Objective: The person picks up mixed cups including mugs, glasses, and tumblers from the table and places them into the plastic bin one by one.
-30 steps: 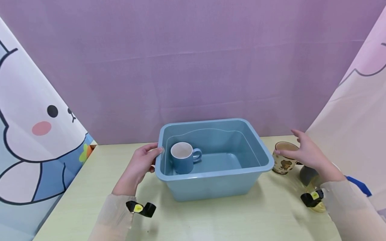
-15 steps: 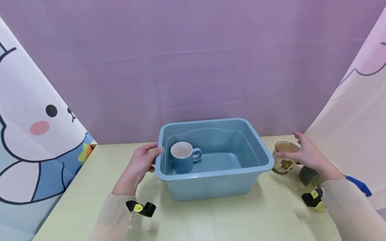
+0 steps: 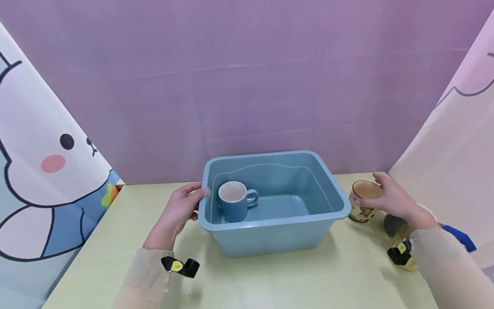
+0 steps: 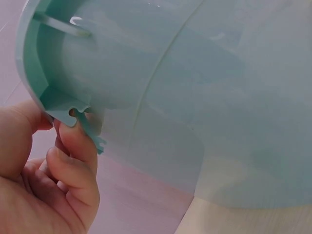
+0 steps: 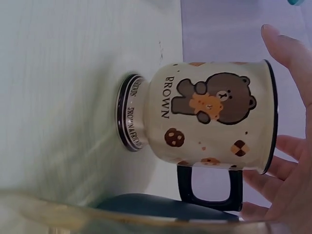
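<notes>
In the head view my left hand [image 3: 181, 208] pinches the left rim of a blue plastic basin [image 3: 266, 240], thumb on top; the left wrist view shows the fingers [image 4: 73, 170] curled under that rim. Inside the basin, at its left, a blue mug [image 3: 234, 210] with a white interior stands upright. To the basin's right is a cream mug [image 3: 359, 213] printed with a brown bear. My right hand [image 3: 397, 199] spreads around its top, thumb apart from the fingers. In the right wrist view the mug's black handle [image 5: 236, 195] points toward these fingers [image 5: 263, 185], and its base rests on the table.
Partly under the right forearm are a dark grey rounded object [image 3: 391, 224], a yellowish see-through vessel [image 3: 407, 267] and a blue piece [image 3: 459, 237]. A purple cloth [image 3: 262, 86] hangs behind the pale table [image 3: 293, 279], with printed cloths at both sides.
My right hand has dropped slightly and come closer around the bear mug's rim. The left hand, the basin and both mugs stay where they were.
</notes>
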The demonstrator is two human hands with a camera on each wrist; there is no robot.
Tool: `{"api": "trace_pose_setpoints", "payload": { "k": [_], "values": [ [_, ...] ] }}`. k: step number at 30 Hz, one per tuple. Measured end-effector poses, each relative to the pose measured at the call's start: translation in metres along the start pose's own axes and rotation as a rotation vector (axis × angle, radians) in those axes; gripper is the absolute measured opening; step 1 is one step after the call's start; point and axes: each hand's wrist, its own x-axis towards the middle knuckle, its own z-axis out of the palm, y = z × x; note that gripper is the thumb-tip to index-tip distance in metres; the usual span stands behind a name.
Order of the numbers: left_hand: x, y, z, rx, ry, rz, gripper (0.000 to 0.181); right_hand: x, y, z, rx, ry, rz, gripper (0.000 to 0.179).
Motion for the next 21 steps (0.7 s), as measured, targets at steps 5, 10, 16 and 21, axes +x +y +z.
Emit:
{"api": "trace_pose_setpoints", "payload": {
  "k": [5, 10, 16, 21],
  "values": [
    [0.0, 0.0, 0.0, 0.005, 0.001, -0.001, 0.044, -0.001, 0.001, 0.0, 0.008, -0.036, 0.028, 0.114],
    [0.0, 0.0, -0.001, 0.009, 0.005, 0.003, 0.044, -0.001, 0.002, 0.0, -0.021, -0.065, 0.063, 0.114],
    [0.0, -0.001, 0.0, 0.003, 0.001, 0.007, 0.043, 0.001, 0.008, 0.003, -0.073, -0.086, 0.098, 0.111],
    [0.001, -0.001, 0.0, -0.005, -0.001, 0.002, 0.043, 0.002, 0.013, 0.005, -0.102, -0.079, 0.106, 0.11]
  ]
}}
